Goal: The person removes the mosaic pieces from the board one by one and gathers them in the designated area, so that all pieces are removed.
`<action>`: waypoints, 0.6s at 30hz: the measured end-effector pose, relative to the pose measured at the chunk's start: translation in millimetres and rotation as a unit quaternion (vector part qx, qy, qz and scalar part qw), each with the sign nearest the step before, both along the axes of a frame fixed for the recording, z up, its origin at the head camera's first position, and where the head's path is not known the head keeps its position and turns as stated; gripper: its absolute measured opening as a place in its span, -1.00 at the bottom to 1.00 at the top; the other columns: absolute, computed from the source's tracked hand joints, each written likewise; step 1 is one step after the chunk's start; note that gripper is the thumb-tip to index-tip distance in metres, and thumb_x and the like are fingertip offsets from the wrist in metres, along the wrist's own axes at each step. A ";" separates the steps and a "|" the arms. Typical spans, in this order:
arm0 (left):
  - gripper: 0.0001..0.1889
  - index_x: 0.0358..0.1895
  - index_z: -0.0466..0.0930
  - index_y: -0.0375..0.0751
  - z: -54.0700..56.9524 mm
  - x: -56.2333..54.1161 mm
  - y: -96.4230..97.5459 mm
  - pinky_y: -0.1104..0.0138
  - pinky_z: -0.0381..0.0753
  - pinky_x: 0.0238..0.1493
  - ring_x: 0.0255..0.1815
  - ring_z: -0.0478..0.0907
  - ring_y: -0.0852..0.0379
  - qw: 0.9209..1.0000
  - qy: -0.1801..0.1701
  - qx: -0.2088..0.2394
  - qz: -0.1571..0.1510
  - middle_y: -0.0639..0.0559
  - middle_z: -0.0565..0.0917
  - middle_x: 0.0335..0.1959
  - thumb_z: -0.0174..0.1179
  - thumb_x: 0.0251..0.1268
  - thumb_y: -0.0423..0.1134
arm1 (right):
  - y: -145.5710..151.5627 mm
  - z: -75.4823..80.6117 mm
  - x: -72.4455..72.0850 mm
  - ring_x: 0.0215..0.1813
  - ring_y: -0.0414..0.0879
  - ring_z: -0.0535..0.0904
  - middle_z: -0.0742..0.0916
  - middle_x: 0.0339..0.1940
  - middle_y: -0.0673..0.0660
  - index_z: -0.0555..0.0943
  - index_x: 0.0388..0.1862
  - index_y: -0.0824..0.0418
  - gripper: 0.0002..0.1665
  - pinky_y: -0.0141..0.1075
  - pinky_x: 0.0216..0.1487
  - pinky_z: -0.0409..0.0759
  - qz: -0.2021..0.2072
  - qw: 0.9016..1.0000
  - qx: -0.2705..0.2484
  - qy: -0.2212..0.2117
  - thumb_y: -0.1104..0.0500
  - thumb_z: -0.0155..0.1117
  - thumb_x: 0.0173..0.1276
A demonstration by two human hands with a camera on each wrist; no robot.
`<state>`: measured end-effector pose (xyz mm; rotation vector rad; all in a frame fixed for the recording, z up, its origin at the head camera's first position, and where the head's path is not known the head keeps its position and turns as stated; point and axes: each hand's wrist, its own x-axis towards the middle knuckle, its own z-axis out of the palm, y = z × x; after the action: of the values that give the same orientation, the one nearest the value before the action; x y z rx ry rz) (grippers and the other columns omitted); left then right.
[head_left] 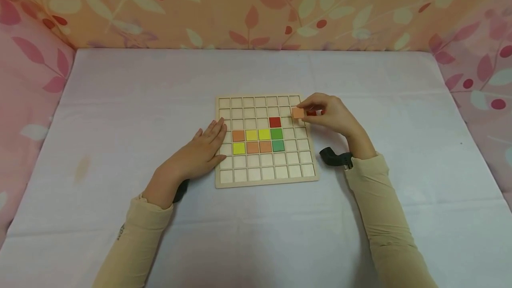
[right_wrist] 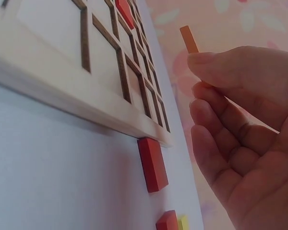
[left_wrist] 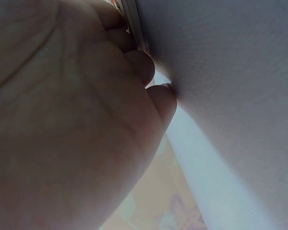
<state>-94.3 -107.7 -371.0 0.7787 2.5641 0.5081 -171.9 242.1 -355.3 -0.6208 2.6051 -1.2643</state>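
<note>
A square wooden grid board lies on the white cloth. Orange, yellow and green tiles sit in two of its rows, with a red tile in the row above them. Between thumb and fingertips my right hand pinches an orange square tile, held up over the board's right side. In the right wrist view that orange tile is seen edge-on. My left hand lies with fingers extended along the board's left edge, fingertips on the frame. In the left wrist view its palm fills much of the picture.
Beside the board's right edge a loose red tile rests on the cloth. Another red tile and a yellow tile lie near it. Patterned fabric walls enclose the table. A black wrist camera sticks out by the right sleeve.
</note>
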 end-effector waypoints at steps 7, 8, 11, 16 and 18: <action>-0.23 0.47 -0.28 -0.41 0.3 -0.3 -0.2 -0.07 -0.24 0.41 0.50 -0.39 -0.10 1.000 -0.001 -0.001 -0.001 -0.22 -0.33 0.51 -0.04 0.45 -0.14 | 3.3 1.8 -0.6 -0.19 0.05 0.52 0.66 -0.19 0.22 0.65 -0.06 0.35 -0.66 -0.39 -0.22 0.45 -0.006 1.000 0.000 -0.007 0.38 0.39 0.13; -0.23 0.47 -0.28 -0.41 0.3 -0.3 -0.3 -0.07 -0.23 0.41 0.50 -0.39 -0.10 1.000 -0.001 -0.001 -0.002 -0.22 -0.33 0.51 -0.03 0.45 -0.14 | 4.0 2.0 -0.6 -0.18 0.05 0.52 0.66 -0.18 0.22 0.65 -0.06 0.36 -0.66 -0.37 -0.20 0.46 -0.007 1.000 0.002 -0.006 0.39 0.38 0.13; -0.23 0.47 -0.28 -0.41 0.0 -0.4 -0.6 -0.07 -0.24 0.41 0.50 -0.39 -0.10 1.000 -0.001 0.000 -0.002 -0.22 -0.33 0.51 -0.03 0.45 -0.14 | 6.4 1.3 -1.3 -0.16 0.03 0.52 0.66 -0.16 0.21 0.65 -0.06 0.35 -0.66 -0.34 -0.15 0.49 -0.013 1.000 0.007 -0.009 0.39 0.37 0.13; -0.23 0.47 -0.27 -0.41 0.2 -0.4 -0.3 -0.08 -0.23 0.40 0.50 -0.39 -0.11 1.000 0.001 0.000 -0.003 -0.23 -0.32 0.51 -0.03 0.45 -0.14 | 10.6 0.2 -2.4 -0.17 -0.03 0.53 0.65 -0.18 0.17 0.66 -0.07 0.33 -0.66 -0.36 -0.13 0.51 -0.022 1.000 0.008 -0.014 0.41 0.37 0.12; -0.24 0.47 -0.27 -0.42 0.4 -0.3 -0.1 -0.09 -0.23 0.40 0.50 -0.39 -0.11 1.000 0.001 0.000 -0.004 -0.24 -0.32 0.51 -0.03 0.45 -0.14 | 11.9 0.4 -2.3 -0.18 -0.05 0.53 0.65 -0.18 0.16 0.66 -0.08 0.32 -0.66 -0.37 -0.14 0.52 -0.024 1.000 0.006 -0.014 0.41 0.38 0.11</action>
<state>-94.6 -107.9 -370.6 0.7896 2.5612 0.5045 -174.2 254.0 -354.9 -0.5369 2.6174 -1.2618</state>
